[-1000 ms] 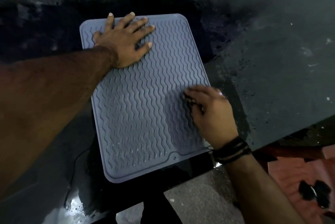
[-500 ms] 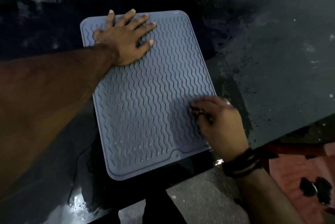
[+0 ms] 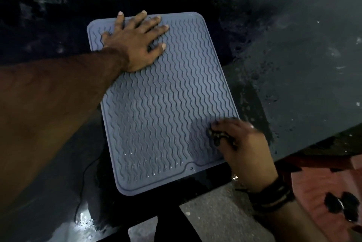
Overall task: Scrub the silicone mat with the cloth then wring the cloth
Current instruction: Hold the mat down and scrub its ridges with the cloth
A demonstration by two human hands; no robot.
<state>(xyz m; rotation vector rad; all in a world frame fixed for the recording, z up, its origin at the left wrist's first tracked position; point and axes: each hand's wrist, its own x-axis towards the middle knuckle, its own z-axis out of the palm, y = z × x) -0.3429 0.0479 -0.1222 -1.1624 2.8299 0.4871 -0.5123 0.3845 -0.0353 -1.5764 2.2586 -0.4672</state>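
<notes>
A grey wavy mat (image 3: 166,104) lay on the dark wet worktop (image 3: 293,65). The left hand (image 3: 135,43) pressed flat on its far corner. The right hand (image 3: 242,147) held a small dark cloth (image 3: 219,135) against the mat's near right side.

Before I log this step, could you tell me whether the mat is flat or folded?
Flat: the mat lies spread on the counter, all four corners visible.
</notes>
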